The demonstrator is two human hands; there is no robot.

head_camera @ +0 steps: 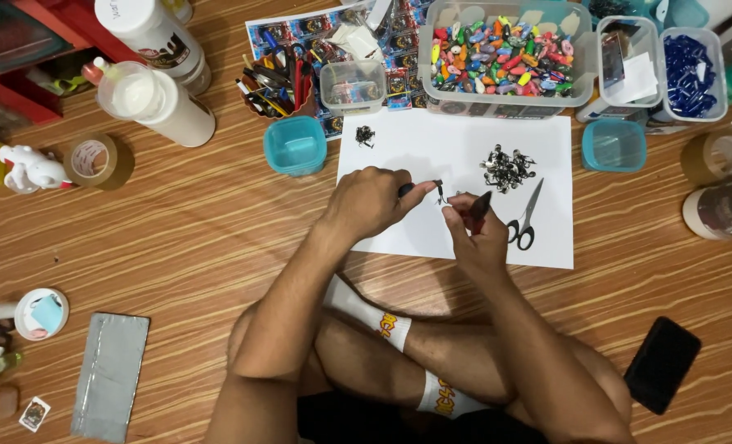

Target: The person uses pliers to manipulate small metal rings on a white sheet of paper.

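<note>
**K:** Hands status?

**R:** Left hand [370,200] closed around a dark-handled tool [415,188], tip pointing right. Right hand [474,234] closed too, pinching a small metal piece [441,196] at the fingertips, with a second dark tool [479,205] sticking up out of the grip. The two tools meet at the small piece.

**K:** Where's that happening?

**R:** Just above the white sheet of paper [415,152] on the wood floor [201,214], near the sheet's middle. Person sits cross-legged behind it.

**K:** What's on the sheet?

**R:** Pile of small dark metal parts [507,167] up right of the hands, smaller clump [365,136] up left. Scissors [525,219] lying just beside the right hand, not touching it.

**K:** Surroundings?

**R:** Clear tub of multicoloured small pieces [501,59] beyond the sheet's top edge, tub of blue pieces [690,74] further right. Teal box [296,145] left of the sheet, another teal box [614,145] right of it. Pen holder [277,86] behind the left teal box. Black phone [662,363] on the floor by the right knee.
</note>
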